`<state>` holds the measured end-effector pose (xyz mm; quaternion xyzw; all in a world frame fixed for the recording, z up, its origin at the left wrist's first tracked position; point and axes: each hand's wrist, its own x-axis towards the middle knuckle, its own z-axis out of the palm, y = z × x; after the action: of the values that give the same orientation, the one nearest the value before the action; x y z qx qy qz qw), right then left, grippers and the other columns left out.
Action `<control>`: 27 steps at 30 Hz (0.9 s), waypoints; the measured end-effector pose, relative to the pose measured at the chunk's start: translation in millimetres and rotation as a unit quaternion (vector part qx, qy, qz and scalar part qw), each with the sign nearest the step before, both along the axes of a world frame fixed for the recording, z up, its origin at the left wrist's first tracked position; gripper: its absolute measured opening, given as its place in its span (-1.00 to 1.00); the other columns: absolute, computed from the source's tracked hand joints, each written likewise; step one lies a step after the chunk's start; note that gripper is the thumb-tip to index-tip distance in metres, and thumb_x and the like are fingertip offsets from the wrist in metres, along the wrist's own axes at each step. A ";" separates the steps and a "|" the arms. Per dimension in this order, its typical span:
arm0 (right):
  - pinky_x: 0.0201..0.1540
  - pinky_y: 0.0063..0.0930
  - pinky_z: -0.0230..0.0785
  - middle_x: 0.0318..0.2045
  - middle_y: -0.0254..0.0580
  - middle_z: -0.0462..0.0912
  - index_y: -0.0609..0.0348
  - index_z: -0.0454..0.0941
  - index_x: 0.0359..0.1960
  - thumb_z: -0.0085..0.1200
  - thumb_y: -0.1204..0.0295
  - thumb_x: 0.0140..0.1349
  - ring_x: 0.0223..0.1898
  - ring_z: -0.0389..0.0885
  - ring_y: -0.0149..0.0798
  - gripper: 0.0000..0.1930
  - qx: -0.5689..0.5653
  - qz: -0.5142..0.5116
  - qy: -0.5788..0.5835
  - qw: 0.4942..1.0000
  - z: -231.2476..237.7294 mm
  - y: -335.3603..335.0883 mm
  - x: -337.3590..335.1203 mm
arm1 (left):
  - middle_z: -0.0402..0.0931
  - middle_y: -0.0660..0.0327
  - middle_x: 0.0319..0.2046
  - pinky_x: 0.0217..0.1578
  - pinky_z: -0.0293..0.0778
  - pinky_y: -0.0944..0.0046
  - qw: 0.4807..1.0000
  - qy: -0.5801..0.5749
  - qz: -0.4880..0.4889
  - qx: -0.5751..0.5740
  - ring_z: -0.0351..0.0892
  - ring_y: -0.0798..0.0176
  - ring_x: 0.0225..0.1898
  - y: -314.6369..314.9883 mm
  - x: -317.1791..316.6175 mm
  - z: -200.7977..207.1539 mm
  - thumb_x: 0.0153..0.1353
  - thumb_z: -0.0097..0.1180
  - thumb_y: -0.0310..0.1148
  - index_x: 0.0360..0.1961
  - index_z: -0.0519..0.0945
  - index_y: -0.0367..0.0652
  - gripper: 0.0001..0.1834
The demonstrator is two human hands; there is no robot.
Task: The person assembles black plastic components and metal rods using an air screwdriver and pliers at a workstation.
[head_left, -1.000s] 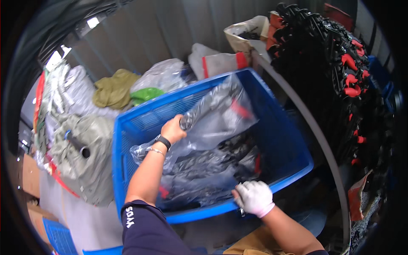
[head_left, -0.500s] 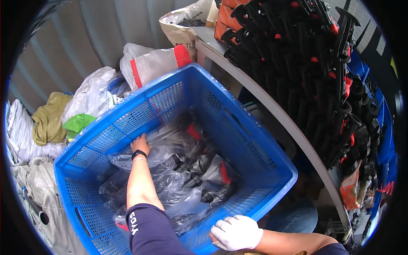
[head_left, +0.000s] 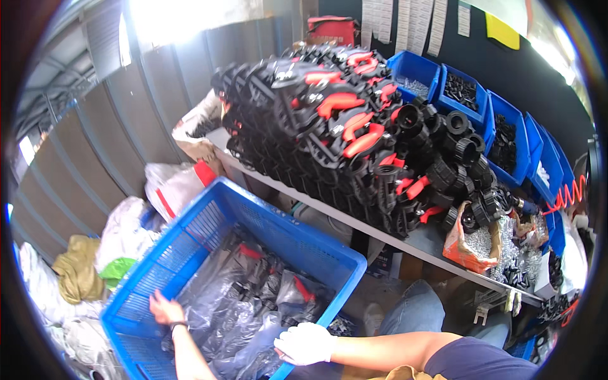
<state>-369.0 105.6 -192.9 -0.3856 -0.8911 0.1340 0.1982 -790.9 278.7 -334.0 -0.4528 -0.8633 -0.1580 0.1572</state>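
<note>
Left hand (head_left: 167, 310), bare, was inside the blue crate (head_left: 285, 231) near its left wall, fingers partly spread; nothing showed in its grasp; whether the fingertips met the mesh, could not tell. Right hand (head_left: 306, 345), in a white glove, lay at the near right rim, fingers bent; whether it gripped the plastic or merely rested there, could not tell.

On handling bags in such a crate well, my judgement: a steadying hand on the rim suited the work, since the crate looked tilted to the view; the free hand did best to keep flat and low, easing bags along the wall rather than tugging thin film; loose plastic wanted tucking clear of the mesh, where it could snag or tear.

The clear plastic bags (head_left: 228, 323) lay heaped on the crate floor, below the rim; film crumpled, glossy, greyish over dark contents; black ribbed pieces showed through toward the middle, with red parts (head_left: 304, 288) bright near the right and far sides; exact count of bags, could not tell.
</note>
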 end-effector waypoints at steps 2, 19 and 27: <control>-0.43 -0.18 0.47 -0.59 -0.22 0.53 0.03 0.52 -0.39 -0.02 0.17 0.23 -0.54 0.59 -0.06 -0.78 -0.061 0.027 -0.002 0.998 5.8 -2.7 4.0 | 0.36 -0.13 0.19 0.22 0.25 -0.08 0.981 -0.029 -0.143 0.130 0.24 -0.16 0.29 34.2 109.1 128.2 -0.05 0.32 -0.41 0.22 0.43 -0.03 -0.29; -0.12 -0.10 0.42 -0.28 -0.03 0.59 0.17 0.51 -0.17 0.04 0.23 0.19 -0.19 0.58 0.03 -0.71 -0.087 0.013 0.104 0.991 82.4 -169.2 199.2 | 0.60 -0.15 -0.28 -0.18 0.52 -0.14 0.833 0.124 -0.538 0.045 0.63 -0.19 -0.20 59.8 623.5 356.6 0.24 -0.05 -0.36 -0.09 0.43 -0.23 -0.75; -0.13 -0.18 0.45 -0.32 -0.03 0.61 0.18 0.57 -0.18 0.03 0.25 0.21 -0.21 0.59 0.04 -0.72 -0.167 -0.267 0.208 0.926 140.1 -267.4 304.2 | 0.54 -0.13 -0.16 -0.13 0.55 -0.08 0.827 0.187 -0.521 0.097 0.59 -0.22 -0.13 57.6 624.0 433.4 0.13 0.06 -0.50 -0.16 0.52 -0.27 -0.77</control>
<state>-64.8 -161.8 -52.7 -0.6003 -0.6587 0.3003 0.3400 -166.9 336.4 99.4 -0.8386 -0.4334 -0.2115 0.2532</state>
